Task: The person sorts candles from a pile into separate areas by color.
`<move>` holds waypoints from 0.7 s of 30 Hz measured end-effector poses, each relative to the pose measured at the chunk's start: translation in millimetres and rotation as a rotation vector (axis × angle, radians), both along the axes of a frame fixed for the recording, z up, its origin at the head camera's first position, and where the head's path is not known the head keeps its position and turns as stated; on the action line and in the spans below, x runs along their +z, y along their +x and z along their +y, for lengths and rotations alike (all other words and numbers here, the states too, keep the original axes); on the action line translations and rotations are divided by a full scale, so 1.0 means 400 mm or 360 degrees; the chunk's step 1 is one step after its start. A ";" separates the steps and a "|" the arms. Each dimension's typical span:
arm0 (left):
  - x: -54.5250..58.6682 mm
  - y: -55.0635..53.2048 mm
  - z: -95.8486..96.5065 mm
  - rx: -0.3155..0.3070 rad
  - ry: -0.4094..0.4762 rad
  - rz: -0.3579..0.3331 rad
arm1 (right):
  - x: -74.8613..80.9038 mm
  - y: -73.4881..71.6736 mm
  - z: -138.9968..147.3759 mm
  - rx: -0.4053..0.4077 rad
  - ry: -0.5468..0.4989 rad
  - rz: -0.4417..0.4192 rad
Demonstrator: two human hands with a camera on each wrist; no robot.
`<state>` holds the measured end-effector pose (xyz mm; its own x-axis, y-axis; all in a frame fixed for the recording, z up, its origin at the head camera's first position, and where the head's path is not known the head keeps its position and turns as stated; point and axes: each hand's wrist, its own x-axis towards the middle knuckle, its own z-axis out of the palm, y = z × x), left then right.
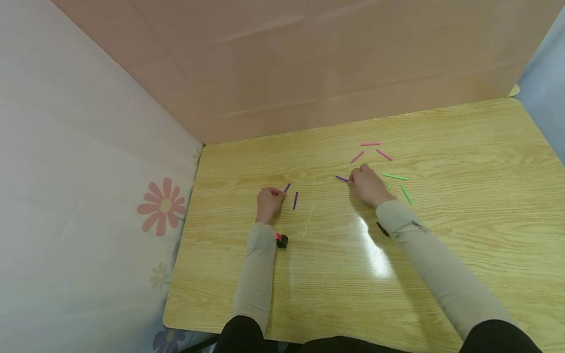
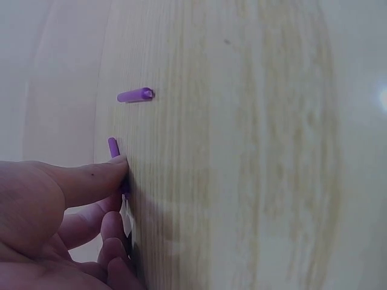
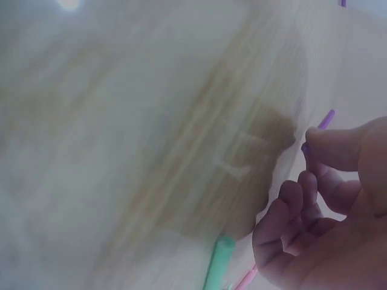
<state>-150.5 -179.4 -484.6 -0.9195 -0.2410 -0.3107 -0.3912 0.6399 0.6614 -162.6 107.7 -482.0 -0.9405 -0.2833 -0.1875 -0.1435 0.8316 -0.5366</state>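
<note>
In the head view my left hand [image 1: 269,202] pinches a short purple stick [image 1: 287,188] between thumb and fingers, low over the tabletop. Just right of it lies a second purple stick [image 1: 295,201], which the left wrist view shows apart from the hand. My right hand [image 1: 367,185] holds a third purple stick [image 1: 341,178] by one end; its other end points left. In the right wrist view thumb and finger pinch that purple stick [image 3: 327,119]. Close to the right hand lie several green sticks [image 1: 396,177], one partly hidden by it, and pink sticks [image 1: 370,144] lie beyond.
The wood-grain table [image 1: 229,274] meets an upright pinkish-brown panel [image 1: 309,73] at its back. A flowered white curtain [image 1: 110,196] hangs at the left. Under the left wrist sits a small black and red object [image 1: 281,240]. Light glares on the table's middle.
</note>
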 end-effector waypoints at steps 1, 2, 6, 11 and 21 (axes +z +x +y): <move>0.000 -0.001 -0.001 -0.0003 -0.0003 0.0000 | 0.001 -0.004 0.001 -0.0010 0.0002 -0.0006; 0.000 -0.002 -0.002 -0.0009 -0.0014 -0.0001 | 0.002 -0.008 0.001 -0.0015 0.0012 -0.0011; -0.001 -0.005 -0.004 -0.0023 -0.0043 -0.0001 | 0.008 -0.019 0.000 -0.0046 0.0029 -0.0017; -0.005 -0.006 -0.002 -0.0017 -0.0049 0.0006 | 0.011 -0.029 0.001 -0.0092 0.0046 -0.0022; -0.003 -0.005 0.000 -0.0019 -0.0057 0.0002 | 0.004 -0.046 0.003 -0.0123 0.0051 0.0021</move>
